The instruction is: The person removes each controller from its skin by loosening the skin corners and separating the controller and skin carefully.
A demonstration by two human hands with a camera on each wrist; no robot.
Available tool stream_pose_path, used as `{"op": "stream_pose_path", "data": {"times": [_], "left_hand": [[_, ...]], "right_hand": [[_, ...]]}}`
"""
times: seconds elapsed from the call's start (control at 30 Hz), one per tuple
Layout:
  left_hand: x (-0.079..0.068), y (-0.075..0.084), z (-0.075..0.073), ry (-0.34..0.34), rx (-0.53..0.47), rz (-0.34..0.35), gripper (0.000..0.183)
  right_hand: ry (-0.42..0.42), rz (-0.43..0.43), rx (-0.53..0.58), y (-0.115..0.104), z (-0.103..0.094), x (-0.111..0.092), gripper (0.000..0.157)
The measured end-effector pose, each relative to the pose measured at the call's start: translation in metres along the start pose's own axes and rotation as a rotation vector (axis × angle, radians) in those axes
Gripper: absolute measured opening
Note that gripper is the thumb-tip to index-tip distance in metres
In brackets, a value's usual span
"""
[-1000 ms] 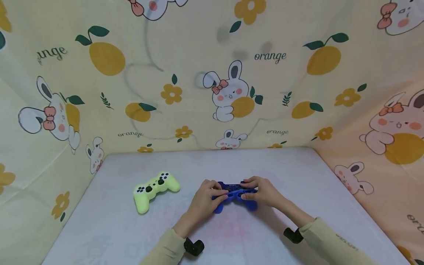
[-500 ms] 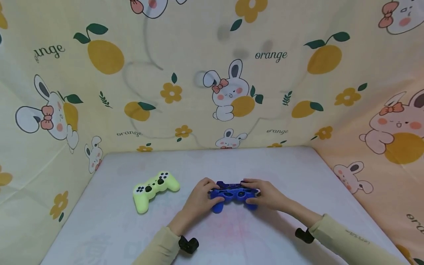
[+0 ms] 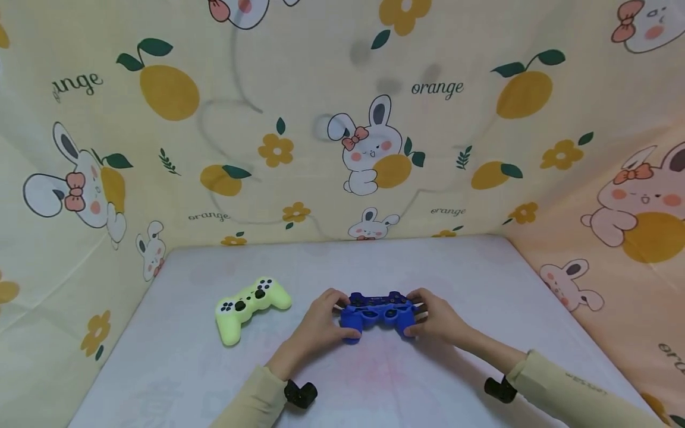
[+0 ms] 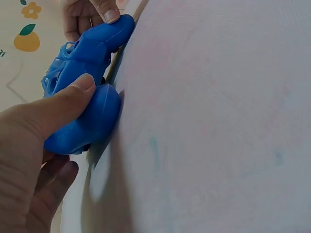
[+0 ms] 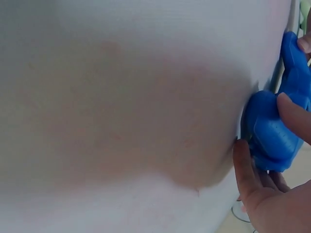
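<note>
A dark blue game controller (image 3: pixel 379 299) in a brighter blue silicone cover (image 3: pixel 377 315) lies at the middle of the table, its handles towards the person. My left hand (image 3: pixel 320 326) holds its left handle; the left wrist view has the thumb (image 4: pixel 73 99) on top of the cover and the other fingers beneath. With the right hand (image 3: pixel 440 320) I hold the opposite handle, thumb on top and fingers around the outer side, as the right wrist view shows. The cover's openings lie around the thumbsticks. The controller's underside is hidden.
A pale yellow-green game controller (image 3: pixel 251 304) lies to the left on the white tabletop (image 3: pixel 257 380). Behind and at both sides hangs a cream cloth (image 3: pixel 310 77) printed with rabbits and oranges. Black wrist cameras (image 3: pixel 301 393) sit at both cuffs.
Both hands have moved outward from the cover's middle to the two handles. The cover now lies flatter, and more of the controller's top shows. The yellow-green controller stayed put.
</note>
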State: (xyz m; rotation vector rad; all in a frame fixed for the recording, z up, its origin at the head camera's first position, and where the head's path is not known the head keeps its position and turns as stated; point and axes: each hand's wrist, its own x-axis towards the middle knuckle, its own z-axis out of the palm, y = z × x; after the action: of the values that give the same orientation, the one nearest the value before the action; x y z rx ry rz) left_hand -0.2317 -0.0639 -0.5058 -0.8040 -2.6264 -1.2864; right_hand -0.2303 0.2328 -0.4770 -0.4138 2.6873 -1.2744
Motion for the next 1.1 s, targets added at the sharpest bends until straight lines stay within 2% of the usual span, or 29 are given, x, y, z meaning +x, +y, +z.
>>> {"op": "stream_pose_path", "data": {"times": [0.13, 0.2, 0.3, 0.47, 0.7, 0.93, 1.1], "left_hand": [[0.0004, -0.0031, -0.0005, -0.001, -0.063, 0.007, 0.056], [-0.0001, -0.0044, -0.0012, -0.007, -0.088, -0.013, 0.054], [0.0006, -0.0055, -0.003, -0.011, -0.101, -0.034, 0.048], [0.0033, -0.0046, -0.0038, -0.008, -0.09, -0.012, 0.041], [0.0025, -0.0051, -0.0016, -0.01, -0.081, -0.007, 0.038], [-0.0036, -0.0087, 0.0007, 0.01, -0.106, -0.018, 0.037], [-0.002, -0.0104, 0.0015, 0.031, -0.103, 0.002, 0.036]], "right_hand": [[0.023, 0.042, 0.042, 0.0016, -0.0014, 0.0007, 0.064], [0.018, 0.06, 0.069, 0.0025, -0.0021, 0.0009, 0.06], [0.006, 0.057, 0.092, 0.0033, -0.0035, 0.0023, 0.055], [0.004, 0.039, 0.083, 0.004, -0.0058, 0.0044, 0.051], [0.016, 0.034, 0.071, 0.0074, -0.0057, 0.0051, 0.049], [-0.002, 0.12, 0.13, 0.01, -0.0018, 0.004, 0.053], [0.028, 0.122, 0.152, 0.0103, -0.001, 0.0039, 0.052]]}}
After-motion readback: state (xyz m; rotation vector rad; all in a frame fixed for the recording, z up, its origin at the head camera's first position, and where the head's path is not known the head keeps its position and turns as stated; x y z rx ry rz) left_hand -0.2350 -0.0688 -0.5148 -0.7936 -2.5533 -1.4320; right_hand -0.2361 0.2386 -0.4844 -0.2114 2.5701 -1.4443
